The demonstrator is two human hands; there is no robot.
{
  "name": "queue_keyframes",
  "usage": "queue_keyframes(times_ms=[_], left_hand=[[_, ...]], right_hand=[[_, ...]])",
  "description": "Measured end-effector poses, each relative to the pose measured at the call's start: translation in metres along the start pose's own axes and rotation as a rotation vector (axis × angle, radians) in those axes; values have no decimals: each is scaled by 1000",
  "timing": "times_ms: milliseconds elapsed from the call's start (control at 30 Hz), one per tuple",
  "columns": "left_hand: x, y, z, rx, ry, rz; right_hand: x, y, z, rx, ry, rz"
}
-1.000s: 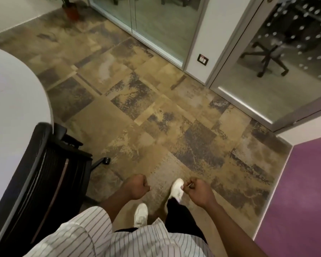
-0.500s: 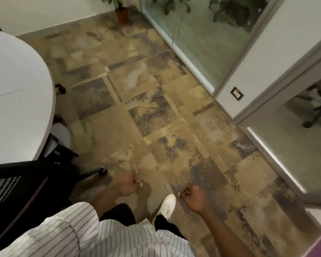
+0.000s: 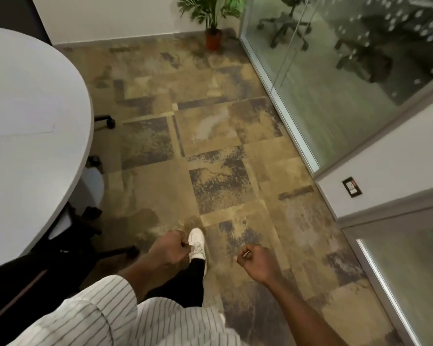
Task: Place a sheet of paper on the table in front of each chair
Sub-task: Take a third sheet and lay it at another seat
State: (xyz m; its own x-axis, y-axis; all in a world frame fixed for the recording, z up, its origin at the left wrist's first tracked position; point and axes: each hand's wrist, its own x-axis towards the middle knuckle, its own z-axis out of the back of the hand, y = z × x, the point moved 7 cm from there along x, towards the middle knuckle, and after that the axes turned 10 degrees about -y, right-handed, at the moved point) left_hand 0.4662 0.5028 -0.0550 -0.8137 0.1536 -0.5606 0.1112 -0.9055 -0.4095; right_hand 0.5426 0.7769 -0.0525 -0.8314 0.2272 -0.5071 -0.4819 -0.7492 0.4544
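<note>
Paper – only a faint outline of a white sheet on the white counter, near its curved edge; one corner and a straight edge show, the rest blends into the top. No sheet in either grip.

Floor fills most of the view: brown and grey patchy carpet tiles. Counter takes the left side, round-edged. Glass wall runs along the right, with office chairs blurred behind it.

Black chair at bottom left, tucked partly under the counter, one caster leg sticking out onto the floor. Striped sleeve at bottom centre. Potted plant at the far wall, beside the glass corner. Wall socket low on the right wall.

Left grip – fingers curled into a fist, holding nothing, over the floor just right of the chair. Right grip also a fist, apart from the left; a thin pale sliver shows at its fingertips, too small to tell what. White shoe on the floor between the two.
</note>
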Motion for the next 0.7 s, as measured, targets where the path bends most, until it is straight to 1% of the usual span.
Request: queue_keyframes(times_ms=[133, 267, 467, 600, 700], left_hand=[[53, -14, 36, -7, -26, 35], [103, -28, 71, 3, 8, 46], [161, -32, 126, -38, -62, 95], [190, -29, 141, -55, -79, 153], [216, -25, 147, -79, -97, 207]], right_hand=[[55, 32, 16, -37, 27, 19], [113, 69, 43, -74, 33, 44], [201, 125, 83, -71, 46, 85], [258, 154, 109, -90, 45, 124], [303, 170, 125, -105, 78, 150]])
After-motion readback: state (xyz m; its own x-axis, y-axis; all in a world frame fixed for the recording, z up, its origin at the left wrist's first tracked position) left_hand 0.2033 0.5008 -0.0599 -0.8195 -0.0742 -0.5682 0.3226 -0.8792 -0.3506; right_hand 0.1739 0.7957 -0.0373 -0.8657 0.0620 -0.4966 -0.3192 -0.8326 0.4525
